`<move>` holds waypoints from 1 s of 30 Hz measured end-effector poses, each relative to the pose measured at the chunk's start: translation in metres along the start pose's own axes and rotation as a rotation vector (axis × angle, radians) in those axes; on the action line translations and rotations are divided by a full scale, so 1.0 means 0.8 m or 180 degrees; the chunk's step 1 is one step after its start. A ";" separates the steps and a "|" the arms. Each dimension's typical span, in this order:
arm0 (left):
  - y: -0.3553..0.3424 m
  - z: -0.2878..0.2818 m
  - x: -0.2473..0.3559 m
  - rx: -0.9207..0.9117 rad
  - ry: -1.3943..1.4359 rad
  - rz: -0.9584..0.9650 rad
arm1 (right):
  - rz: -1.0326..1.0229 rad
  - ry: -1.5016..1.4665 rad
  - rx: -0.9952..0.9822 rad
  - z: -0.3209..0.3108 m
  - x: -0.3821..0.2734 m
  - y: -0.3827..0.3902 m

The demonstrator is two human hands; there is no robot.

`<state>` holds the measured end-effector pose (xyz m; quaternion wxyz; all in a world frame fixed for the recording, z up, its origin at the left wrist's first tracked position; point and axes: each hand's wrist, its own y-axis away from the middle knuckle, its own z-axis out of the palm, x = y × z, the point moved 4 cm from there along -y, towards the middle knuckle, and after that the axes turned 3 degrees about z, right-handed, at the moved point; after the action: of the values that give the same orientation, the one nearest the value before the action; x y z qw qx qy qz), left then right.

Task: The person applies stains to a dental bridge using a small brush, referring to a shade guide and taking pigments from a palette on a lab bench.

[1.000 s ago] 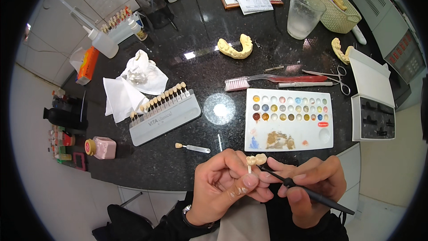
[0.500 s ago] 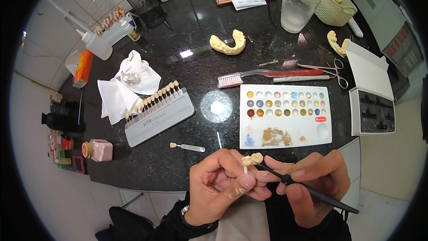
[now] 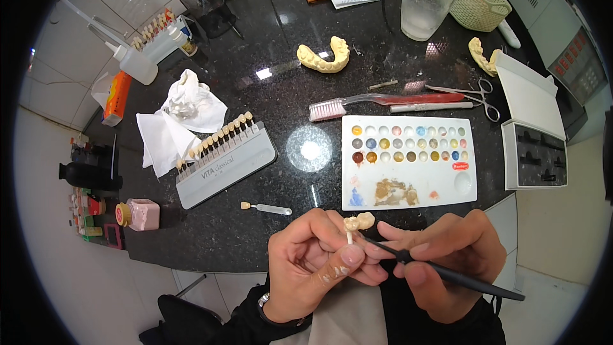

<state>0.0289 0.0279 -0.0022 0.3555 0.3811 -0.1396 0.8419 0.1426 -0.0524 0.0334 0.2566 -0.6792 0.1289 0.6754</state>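
Note:
In the lower middle, my left hand (image 3: 310,265) pinches a small cream tooth restoration (image 3: 357,222) by a pale stick beneath it. My right hand (image 3: 456,259) grips a slim black brush-like tool (image 3: 466,282), its tip reaching just under the restoration; whether it touches cannot tell. Just beyond both hands lies a white paint palette (image 3: 447,188) with several colour wells and brown and blue smears. A single shade tab (image 3: 268,209) rests left of the palette, near a grey shade guide (image 3: 227,165) lined with tooth samples.
Around them on the black counter (image 3: 255,249) are tissues (image 3: 182,115), a pink jar (image 3: 143,214), two yellow dental casts (image 3: 325,57) (image 3: 482,57), a large toothbrush (image 3: 415,97), forceps (image 3: 485,99), an open white box (image 3: 530,153), a glass (image 3: 421,9), bottles (image 3: 134,64) and a basket (image 3: 485,16).
My hands and the restoration have shifted slightly in view, and the black tool's handle end has swung rightward. The counter's objects sit a little higher and further left as the view moved.

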 end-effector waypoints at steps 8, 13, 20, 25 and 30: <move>-0.001 0.000 -0.002 0.0022 -0.0014 -0.0024 | 0.0298 -0.0228 0.0227 -0.003 -0.002 0.002; -0.001 0.005 -0.003 0.0497 -0.0763 0.0165 | 0.0311 -0.0305 0.0330 0.000 0.000 0.001; -0.001 0.009 -0.002 0.0543 -0.0723 0.0023 | 0.0365 -0.0221 0.0205 -0.004 -0.001 0.004; -0.001 0.007 -0.003 0.0557 -0.0741 0.0119 | 0.0276 -0.0429 0.0274 0.000 0.000 0.000; -0.001 0.005 -0.003 0.0507 -0.0804 0.0232 | 0.0447 -0.0238 0.0253 -0.001 -0.001 0.001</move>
<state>0.0331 0.0254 -0.0013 0.2731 0.5056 -0.1297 0.8081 0.1425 -0.0535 0.0340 0.2400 -0.6322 0.1932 0.7109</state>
